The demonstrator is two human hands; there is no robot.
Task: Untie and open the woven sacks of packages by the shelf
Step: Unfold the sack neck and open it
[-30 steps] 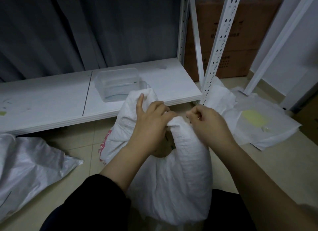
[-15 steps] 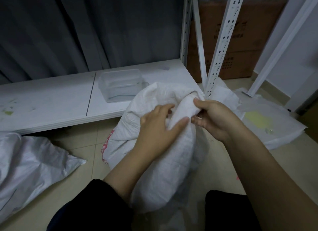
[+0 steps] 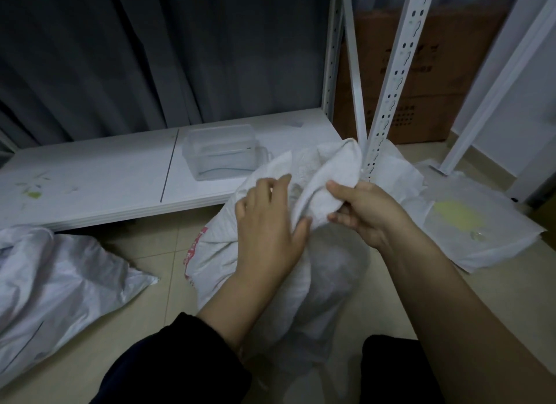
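A white woven sack (image 3: 325, 271) with red print on its left side stands on the floor in front of me, its top bunched into folds near the shelf post. My right hand (image 3: 365, 212) pinches a thick fold of the sack's top between thumb and fingers. My left hand (image 3: 267, 223) lies on the sack just left of that fold, fingers spread and fairly straight, thumb against the fabric. A second white woven sack (image 3: 51, 286) lies slumped on the floor at the left. What is inside the sacks is hidden.
A low white shelf board (image 3: 99, 187) carries a clear plastic box (image 3: 222, 155). White perforated shelf posts (image 3: 391, 73) rise right behind the sack. A brown cardboard box (image 3: 427, 73) stands behind them. Flat white packages (image 3: 469, 223) lie on the tiled floor at right.
The tightly gripped twist of the sack's mouth has loosened into open folds. My left hand has let go and flattened on the fabric, while my right hand keeps pinching a fold.
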